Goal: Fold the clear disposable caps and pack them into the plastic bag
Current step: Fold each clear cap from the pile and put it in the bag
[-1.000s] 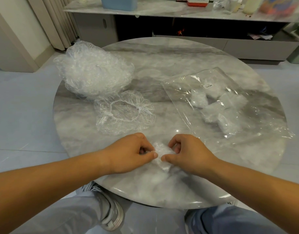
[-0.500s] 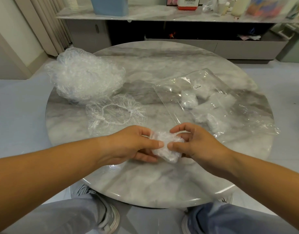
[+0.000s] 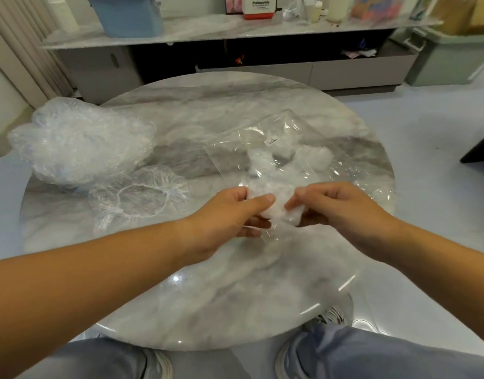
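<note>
Hard to make out: clear film on pale marble; the near edge of the plastic bag (image 3: 298,127) blends into the folded cap (image 3: 280,214) the hands hold, so whether the cap has entered the bag's mouth cannot be told
Blur: the right hand's fingertips are smeared
Hidden: the left hand's lower fingers sit under film; cannot tell if they also hold the bag's edge
Cut off: both forearms run out at the frame's edges; one shoe (image 3: 331,318) shows partly past the table rim
Bag: lies flat on the right half of the round marble table (image 3: 235,291), with white folded bundles (image 3: 316,157) inside
Pile: a heap of unfolded caps (image 3: 79,143) at the table's far left
Loose cap: one opened cap (image 3: 142,198) just beside the heap, elastic ring up, left of the left hand
Background: low cabinet (image 3: 344,69) behind the table, blue bin (image 3: 128,15) on top
Left hand (image 3: 224,217): thumb on top, fingers beneath, pinching the folded cap's left side
Right hand (image 3: 342,212): fingers curled, pinching the cap's right side
Cap position: between both hands, at the bag's near edge
</note>
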A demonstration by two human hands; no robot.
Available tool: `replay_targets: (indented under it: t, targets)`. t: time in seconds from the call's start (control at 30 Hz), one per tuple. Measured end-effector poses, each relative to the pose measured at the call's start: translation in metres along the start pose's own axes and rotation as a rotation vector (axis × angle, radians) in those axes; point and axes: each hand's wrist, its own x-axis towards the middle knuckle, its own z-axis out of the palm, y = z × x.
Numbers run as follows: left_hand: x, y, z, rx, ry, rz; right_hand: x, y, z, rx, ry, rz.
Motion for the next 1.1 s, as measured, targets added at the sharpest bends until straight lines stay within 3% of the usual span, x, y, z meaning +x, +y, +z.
replay_targets:
  t: [0.13, 0.3, 0.53, 0.93, 1.0, 1.1]
  targets:
    - [0.008, -0.005, 0.02, 0.846, -0.132, 0.282, 0.014, 0.01, -0.043, 0.087, 0.223, -0.023]
    - [0.019, -0.028, 0.036, 1.324, -0.242, 0.327, 0.015, 0.034, -0.063, -0.07, 0.101, 0.085]
    - [0.02, -0.038, 0.025, 1.611, -0.089, 0.487, 0.008, 0.041, -0.058, -0.35, -0.089, 0.207]
    - [0.017, -0.035, 0.01, 1.584, -0.025, 0.638, 0.028, 0.04, -0.035, -0.357, -0.089, 0.324]
    - [0.017, -0.036, 0.006, 1.596, -0.012, 0.697, 0.031, 0.041, -0.03, -0.245, -0.053, 0.334]
    - [0.015, -0.042, 0.005, 1.631, -0.028, 0.77, 0.033, 0.039, -0.018, 0.17, 0.033, 0.394]
